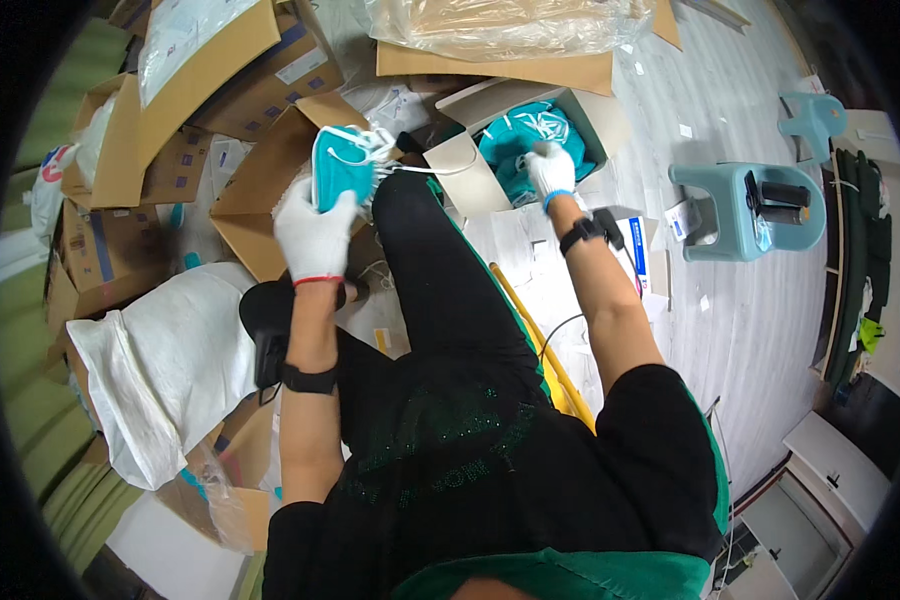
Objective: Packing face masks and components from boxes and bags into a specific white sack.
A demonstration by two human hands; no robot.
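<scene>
In my left hand [315, 235], gloved in white, is a small stack of teal face masks [342, 172] with loose white straps, held upright by its lower edge. The fingers are closed around it. My right hand [548, 170], gloved in white too, is inside an open pale carton [473, 190]. Its fingers are bent and closed at the teal face masks [515, 130] piled there; the fingertips are partly hidden among them. One white strap from the left stack trails toward the carton. Between my hands is my raised knee.
An open brown carton [240, 205] stands by my left hand, with more boxes behind. A full white sack [170, 360] lies on the left. On the right is a light-blue stool [705, 185] with black objects on it. A yellow pole [530, 320] lies beside my leg.
</scene>
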